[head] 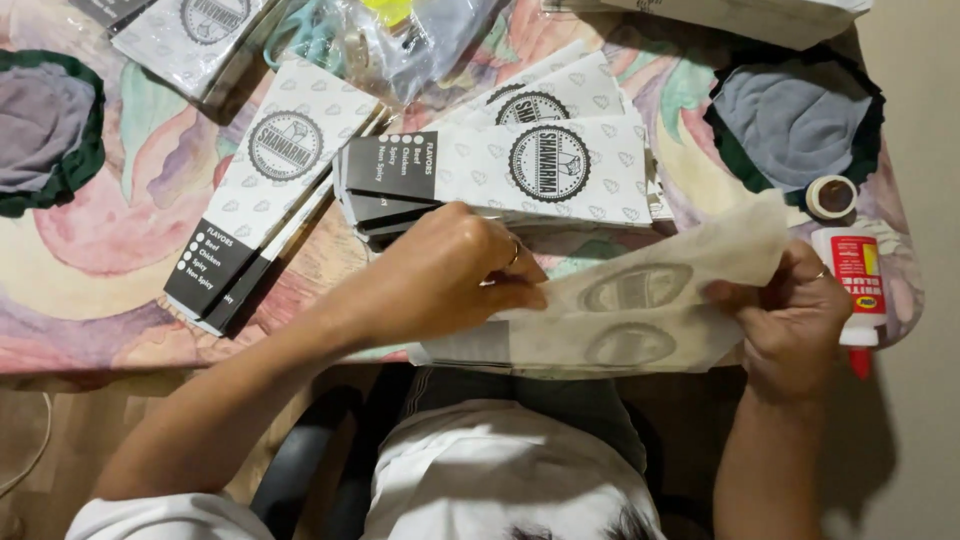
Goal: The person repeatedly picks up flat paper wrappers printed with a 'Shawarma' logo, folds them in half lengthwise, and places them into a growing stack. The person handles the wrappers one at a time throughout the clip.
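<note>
Crowded table (120,300): both hands, left (440,275) and right (790,320), pinch a paper sleeve (650,300) at its near edge.

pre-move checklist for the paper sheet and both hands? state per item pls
1. Left hand pinching sheet at its left end: ok.
2. Right hand gripping the sheet's right edge: ok.
3. Sheet flat: not ok, it curls between the hands.
4. Glue bottle within reach, beside right hand: ok.
5. Glue bottle capped: cannot tell.
6. Printed bag stack clear of the sheet: ok, it lies behind.
</note>
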